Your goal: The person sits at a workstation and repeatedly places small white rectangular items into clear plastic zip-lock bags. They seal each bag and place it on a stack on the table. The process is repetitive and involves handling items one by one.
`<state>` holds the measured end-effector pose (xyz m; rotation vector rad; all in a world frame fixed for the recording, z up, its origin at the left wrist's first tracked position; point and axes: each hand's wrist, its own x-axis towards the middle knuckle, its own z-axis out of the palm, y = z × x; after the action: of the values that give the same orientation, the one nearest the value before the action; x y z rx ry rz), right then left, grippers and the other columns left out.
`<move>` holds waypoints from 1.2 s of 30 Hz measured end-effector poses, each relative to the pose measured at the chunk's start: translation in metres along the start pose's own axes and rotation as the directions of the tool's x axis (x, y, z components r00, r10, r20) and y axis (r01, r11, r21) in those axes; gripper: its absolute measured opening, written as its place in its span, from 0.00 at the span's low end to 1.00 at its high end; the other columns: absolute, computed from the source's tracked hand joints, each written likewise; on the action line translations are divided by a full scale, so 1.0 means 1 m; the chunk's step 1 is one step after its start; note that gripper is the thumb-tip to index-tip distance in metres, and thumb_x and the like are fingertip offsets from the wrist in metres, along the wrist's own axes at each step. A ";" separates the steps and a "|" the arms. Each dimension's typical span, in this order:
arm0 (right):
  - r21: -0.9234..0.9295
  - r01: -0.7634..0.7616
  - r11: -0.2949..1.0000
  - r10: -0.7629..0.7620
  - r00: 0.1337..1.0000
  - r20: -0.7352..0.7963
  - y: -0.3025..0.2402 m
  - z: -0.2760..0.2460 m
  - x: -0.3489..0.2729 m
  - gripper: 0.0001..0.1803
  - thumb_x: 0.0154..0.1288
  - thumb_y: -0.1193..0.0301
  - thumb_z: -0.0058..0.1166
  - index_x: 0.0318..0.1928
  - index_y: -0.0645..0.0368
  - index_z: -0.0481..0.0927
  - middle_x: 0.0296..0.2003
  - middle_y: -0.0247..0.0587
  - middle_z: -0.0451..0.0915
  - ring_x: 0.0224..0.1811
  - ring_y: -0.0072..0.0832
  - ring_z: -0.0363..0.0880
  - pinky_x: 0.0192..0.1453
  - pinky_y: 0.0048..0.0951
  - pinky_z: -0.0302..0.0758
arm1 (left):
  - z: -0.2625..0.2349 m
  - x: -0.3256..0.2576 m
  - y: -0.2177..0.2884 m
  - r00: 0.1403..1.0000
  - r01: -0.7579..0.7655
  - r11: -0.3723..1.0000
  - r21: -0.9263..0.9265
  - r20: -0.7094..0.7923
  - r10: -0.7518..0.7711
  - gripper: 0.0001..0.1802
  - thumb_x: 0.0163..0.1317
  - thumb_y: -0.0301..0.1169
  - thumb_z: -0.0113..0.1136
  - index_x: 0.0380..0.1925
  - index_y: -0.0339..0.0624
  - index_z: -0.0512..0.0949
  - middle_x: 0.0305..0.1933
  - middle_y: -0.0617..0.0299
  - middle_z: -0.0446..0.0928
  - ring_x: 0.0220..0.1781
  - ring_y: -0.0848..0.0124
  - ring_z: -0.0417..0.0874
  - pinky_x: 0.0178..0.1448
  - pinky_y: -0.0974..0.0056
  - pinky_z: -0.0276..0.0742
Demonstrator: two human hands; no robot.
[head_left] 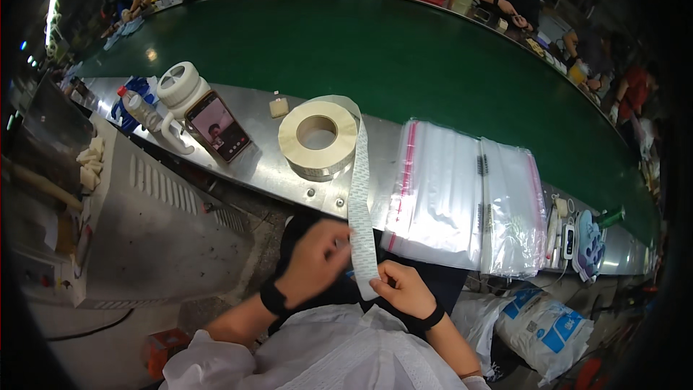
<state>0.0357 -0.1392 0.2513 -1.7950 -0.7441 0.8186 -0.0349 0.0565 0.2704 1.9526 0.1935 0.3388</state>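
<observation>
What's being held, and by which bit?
The right grip pinches the pale strip near its lower end; whether the blurred left grip holds anything is unclear.

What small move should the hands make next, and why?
Perhaps steady the long grey-printed white strip with the left hand, blurred close beside it: the right hand pinches only the lower end, while the rest runs up to the round cream roll.

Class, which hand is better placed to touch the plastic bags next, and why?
Right, likely: the right hand lies nearer the plastic bags, though it pinches the strip near its end; the left hand is farther off, across the strip.
</observation>
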 end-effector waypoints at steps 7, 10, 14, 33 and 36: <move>0.039 0.167 0.985 -0.164 0.984 -0.077 -0.018 0.008 0.010 0.06 0.57 0.74 0.57 0.33 0.61 0.76 0.22 0.37 0.69 0.21 0.25 0.67 0.26 0.24 0.65 | 0.021 -0.028 0.013 0.993 -0.072 0.992 0.107 0.095 0.062 0.12 0.53 0.27 0.61 0.39 0.40 0.76 0.36 0.57 0.74 0.33 0.64 0.75 0.36 0.65 0.73; 0.049 0.137 0.989 -0.131 0.986 -0.099 -0.013 0.007 0.008 0.05 0.57 0.74 0.58 0.32 0.61 0.77 0.22 0.37 0.70 0.21 0.24 0.68 0.27 0.24 0.66 | 0.022 -0.025 0.014 0.986 -0.135 0.987 0.088 0.106 0.126 0.12 0.54 0.27 0.61 0.39 0.39 0.76 0.34 0.58 0.74 0.30 0.67 0.75 0.34 0.66 0.71; -0.033 0.129 0.991 -0.133 0.977 -0.167 -0.016 0.007 0.007 0.05 0.57 0.74 0.58 0.32 0.61 0.77 0.22 0.36 0.70 0.21 0.23 0.67 0.26 0.23 0.65 | 0.019 -0.020 0.021 0.987 -0.112 0.990 0.089 0.126 0.100 0.10 0.56 0.26 0.59 0.39 0.39 0.77 0.32 0.59 0.74 0.27 0.70 0.74 0.32 0.68 0.70; -0.615 -0.118 0.779 -0.404 0.655 -0.638 0.006 -0.043 0.029 0.12 0.52 0.68 0.60 0.32 0.60 0.72 0.34 0.41 0.72 0.40 0.40 0.69 0.44 0.37 0.65 | 0.044 0.029 0.009 0.840 -0.513 0.811 0.283 0.360 0.406 0.26 0.56 0.41 0.58 0.52 0.37 0.71 0.59 0.55 0.69 0.64 0.60 0.65 0.62 0.56 0.62; -0.727 -0.250 0.640 -0.482 0.606 -0.633 0.028 -0.045 0.038 0.10 0.51 0.71 0.58 0.29 0.60 0.70 0.32 0.43 0.70 0.38 0.42 0.68 0.43 0.40 0.64 | 0.066 0.027 -0.011 0.840 -0.502 0.748 0.434 0.452 0.301 0.30 0.57 0.45 0.57 0.54 0.36 0.68 0.61 0.55 0.67 0.66 0.61 0.63 0.63 0.54 0.61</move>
<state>0.0975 -0.1419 0.2305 -2.5124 -0.6075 -0.6048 0.0120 0.0116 0.2397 2.5845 -0.4434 0.2161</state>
